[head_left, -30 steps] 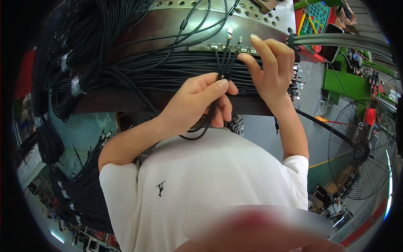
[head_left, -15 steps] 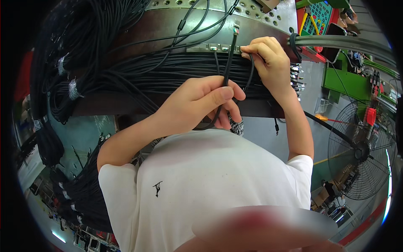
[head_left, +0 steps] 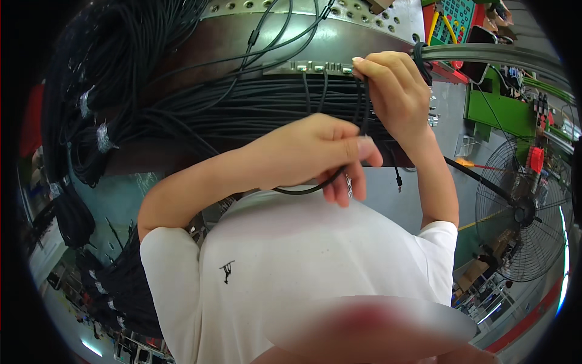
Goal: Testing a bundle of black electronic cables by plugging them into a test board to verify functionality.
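Cable loop [head_left: 301, 193], black and slack, hangs nearest me, before my shirt and beside the near edge of the counter [head_left: 139, 151]. My left hand [head_left: 342, 161] is over it, its fingers loosely curled and blurred; I cannot tell whether they grip the cable or only let it pass. Half a second ago a bare plug stuck up past that hand; now none does. Beyond the edge, a thick bundle of black cables [head_left: 230, 100] lies lengthwise. At its far side my right hand [head_left: 397, 94] pinches a cable end against the right part of the slotted metal strip [head_left: 276, 68]. To the left, two plugs [head_left: 302, 68] sit there, cables trailing toward me, so the strip is partly filled. Farther off, along the counter's far side, is a perforated metal plate [head_left: 403, 15].
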Available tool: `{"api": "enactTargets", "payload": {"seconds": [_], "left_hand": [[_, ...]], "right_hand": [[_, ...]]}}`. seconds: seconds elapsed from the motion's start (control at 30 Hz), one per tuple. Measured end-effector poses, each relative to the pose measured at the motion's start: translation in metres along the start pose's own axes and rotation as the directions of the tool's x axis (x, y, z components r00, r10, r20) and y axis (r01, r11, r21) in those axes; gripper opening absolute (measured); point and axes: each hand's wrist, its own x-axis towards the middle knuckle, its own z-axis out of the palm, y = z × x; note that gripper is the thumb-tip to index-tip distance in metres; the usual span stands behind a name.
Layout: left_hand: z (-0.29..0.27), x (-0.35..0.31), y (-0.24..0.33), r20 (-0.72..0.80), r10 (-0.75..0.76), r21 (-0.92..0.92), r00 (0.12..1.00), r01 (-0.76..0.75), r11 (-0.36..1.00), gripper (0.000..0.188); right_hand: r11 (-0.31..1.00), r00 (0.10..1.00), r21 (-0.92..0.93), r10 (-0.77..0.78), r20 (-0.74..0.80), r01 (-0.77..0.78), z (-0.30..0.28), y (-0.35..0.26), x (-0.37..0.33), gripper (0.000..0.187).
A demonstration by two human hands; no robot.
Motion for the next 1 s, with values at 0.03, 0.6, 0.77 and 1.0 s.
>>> {"api": "enactTargets", "payload": {"seconds": [0.03,0.6,0.77,1.0], "left_hand": [[0.002,-0.008,0.008,0.007,0.028,0.093,1.0,-0.029,0.995,0.039],[-0.118,0.036,0.026,0.096,0.6,0.972,0.794,-0.204,0.113,0.014],[-0.115,0.037,0.025,0.074,0.589,0.969,0.805,-0.199,0.149,0.011],[-0.117,0.035,0.029,0.053,0.571,0.968,0.819,-0.182,0.172,0.014]], "right_hand": [[0.996,0.998,0.07,0.051,-0.047,-0.047,0.0,0.006,-0.005,0.027],[0.879,0.876,0.192,0.368,0.312,-0.437,-0.009,0.01,-0.009,0.013],[0.899,0.859,0.075,0.384,0.34,-0.431,-0.012,0.005,-0.006,0.013],[0.871,0.87,0.194,0.381,0.312,-0.451,-0.009,0.014,-0.008,0.012]]}}
